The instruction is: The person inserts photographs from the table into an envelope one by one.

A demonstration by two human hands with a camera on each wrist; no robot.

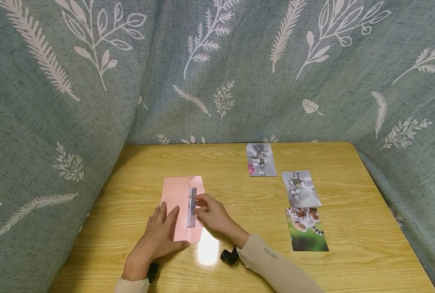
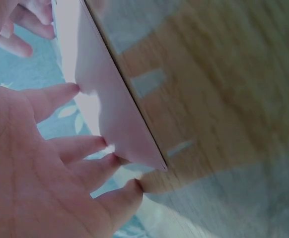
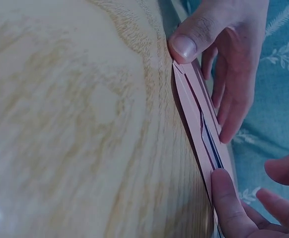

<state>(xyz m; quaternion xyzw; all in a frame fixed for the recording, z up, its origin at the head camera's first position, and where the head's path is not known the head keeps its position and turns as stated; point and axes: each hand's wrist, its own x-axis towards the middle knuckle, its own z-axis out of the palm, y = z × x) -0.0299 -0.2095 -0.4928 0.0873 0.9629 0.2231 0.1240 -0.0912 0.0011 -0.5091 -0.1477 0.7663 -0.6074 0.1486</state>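
A pink envelope (image 1: 175, 191) lies on the table with its flap opened toward the right. A greyish picture card (image 1: 191, 217) sits mostly inside, a narrow strip showing along the mouth. My left hand (image 1: 159, 232) rests on the envelope with spread fingers, the thumb at its near corner; the right wrist view shows that thumb (image 3: 186, 47) on the corner. At the card's exposed edge is my right hand (image 1: 213, 213), its thumb (image 3: 226, 198) touching there while the other fingers are held apart from it. In the left wrist view the envelope (image 2: 112, 114) appears nearly edge-on.
To the right lie a grey picture card (image 1: 261, 159) near the far edge, another grey card (image 1: 300, 189), and a tiger card (image 1: 307, 230) just below it. A patterned curtain (image 1: 239, 106) hangs behind and beside the wooden table (image 1: 356, 195).
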